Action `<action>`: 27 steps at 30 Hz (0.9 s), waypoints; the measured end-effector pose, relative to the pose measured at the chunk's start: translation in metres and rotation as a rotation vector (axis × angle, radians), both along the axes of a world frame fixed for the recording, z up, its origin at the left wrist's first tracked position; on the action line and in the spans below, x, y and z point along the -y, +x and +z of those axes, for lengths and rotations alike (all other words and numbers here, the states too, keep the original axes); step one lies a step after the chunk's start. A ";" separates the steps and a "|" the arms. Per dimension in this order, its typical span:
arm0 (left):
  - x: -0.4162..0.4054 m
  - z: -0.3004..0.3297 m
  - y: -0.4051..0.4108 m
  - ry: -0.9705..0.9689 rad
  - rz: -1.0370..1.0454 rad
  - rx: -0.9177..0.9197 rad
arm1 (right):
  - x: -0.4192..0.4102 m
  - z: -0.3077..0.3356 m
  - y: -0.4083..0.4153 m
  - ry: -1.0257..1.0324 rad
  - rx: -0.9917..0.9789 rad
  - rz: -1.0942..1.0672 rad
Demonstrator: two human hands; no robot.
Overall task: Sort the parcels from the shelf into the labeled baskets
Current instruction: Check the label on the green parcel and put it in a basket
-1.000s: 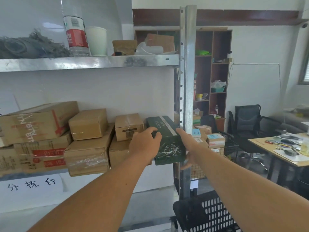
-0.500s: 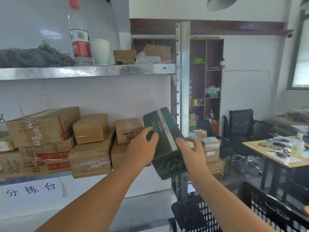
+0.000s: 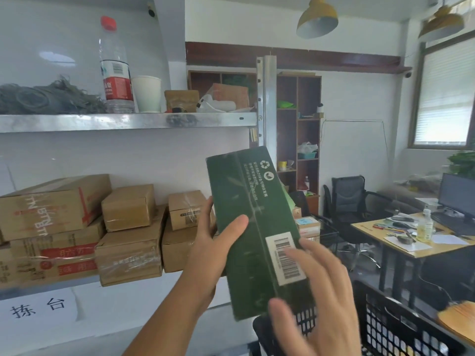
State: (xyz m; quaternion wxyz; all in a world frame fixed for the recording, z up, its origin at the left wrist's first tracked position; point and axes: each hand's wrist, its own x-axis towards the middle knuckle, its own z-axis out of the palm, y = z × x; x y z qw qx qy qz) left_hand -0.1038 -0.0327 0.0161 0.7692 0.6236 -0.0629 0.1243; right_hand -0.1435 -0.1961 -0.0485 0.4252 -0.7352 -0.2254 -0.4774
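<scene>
Just off the shelf point(image 3: 128, 120), at its 4 o'clock, the green parcel point(image 3: 253, 227) is held tilted; it is gripped along its edge by the left hand point(image 3: 213, 255), thumb across the face; the right hand point(image 3: 316, 299) is spread at the lower end; stiff, light card is judged, best clasped by both long edges.

Both forearms are bare with no sleeve showing, and the left hand point(image 3: 208, 253) and right hand point(image 3: 316, 301) wear no gloves, rings or watch.

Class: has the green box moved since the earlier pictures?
Yes. The green box has come off the shelf, out past the brown boxes toward the camera, tipped upright.
</scene>
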 end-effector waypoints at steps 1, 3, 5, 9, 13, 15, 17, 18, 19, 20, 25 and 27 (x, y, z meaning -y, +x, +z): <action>-0.003 0.000 -0.006 -0.026 -0.044 0.003 | 0.008 0.009 -0.003 0.104 -0.046 0.105; -0.006 -0.002 -0.019 -0.023 -0.136 -0.005 | 0.023 0.027 -0.001 0.309 -0.144 0.276; -0.008 -0.011 -0.027 -0.004 -0.201 -0.014 | 0.040 0.045 0.006 0.403 -0.230 0.364; 0.004 -0.012 -0.042 -0.045 -0.283 -0.138 | 0.044 0.069 0.025 0.369 -0.617 0.541; 0.011 -0.016 -0.059 0.063 -0.361 0.015 | 0.052 0.062 0.029 0.364 -0.764 0.629; 0.007 -0.025 -0.051 0.088 -0.336 0.000 | 0.057 0.061 0.020 0.461 -0.830 0.686; 0.009 -0.045 -0.038 0.210 -0.190 0.129 | 0.066 0.054 0.010 0.548 -0.807 0.698; 0.015 -0.040 -0.029 0.278 -0.121 0.115 | 0.068 0.053 0.007 0.566 -0.777 0.664; 0.028 -0.036 -0.023 0.306 -0.064 0.117 | 0.070 0.051 0.005 0.570 -0.736 0.622; 0.042 -0.031 -0.022 0.312 0.024 0.163 | 0.071 0.049 0.004 0.565 -0.684 0.582; 0.067 -0.018 -0.020 0.263 -0.125 0.171 | 0.077 0.037 -0.004 0.503 -0.504 0.437; 0.082 -0.014 -0.020 0.284 -0.138 0.123 | 0.084 0.029 -0.008 0.483 -0.481 0.357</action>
